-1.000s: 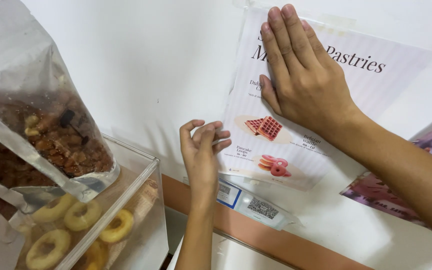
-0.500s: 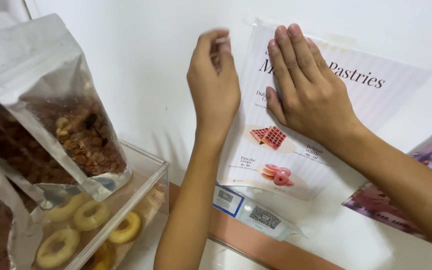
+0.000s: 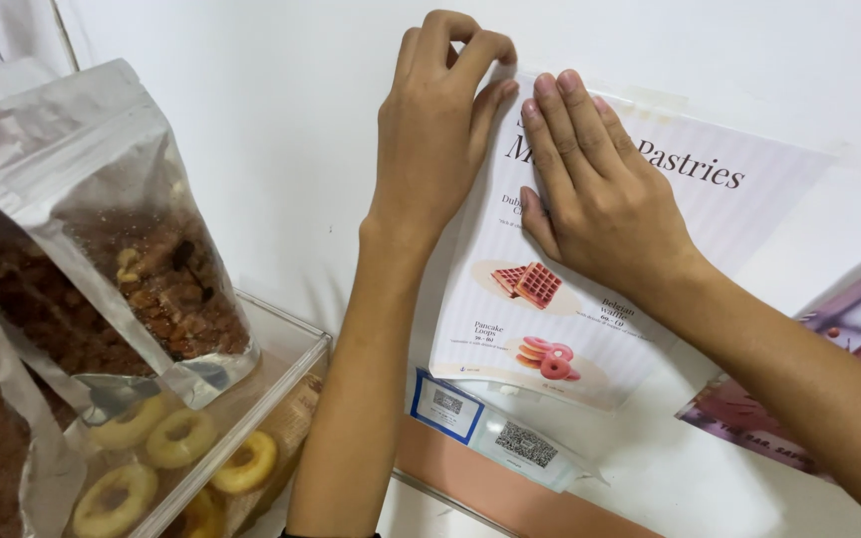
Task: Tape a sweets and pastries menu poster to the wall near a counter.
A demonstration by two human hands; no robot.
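Note:
A pale striped menu poster (image 3: 560, 329) with pictures of a waffle and pink doughnuts hangs on the white wall (image 3: 281, 149). My right hand (image 3: 600, 199) lies flat on the poster's upper part, fingers together and pointing up. My left hand (image 3: 435, 130) is at the poster's top left corner, its fingertips curled and pinched at the paper's edge. A strip of clear tape (image 3: 650, 97) shows along the poster's top edge.
A clear plastic pouch of brown granola (image 3: 142, 259) stands at the left on a clear box (image 3: 281, 369) holding ring-shaped pastries (image 3: 176, 438). A small white and blue label (image 3: 495, 433) is stuck below the poster. A purple poster (image 3: 849, 349) hangs at the right.
My left hand rose from the poster's lower left edge to its top left corner. My right hand stayed pressed on the poster.

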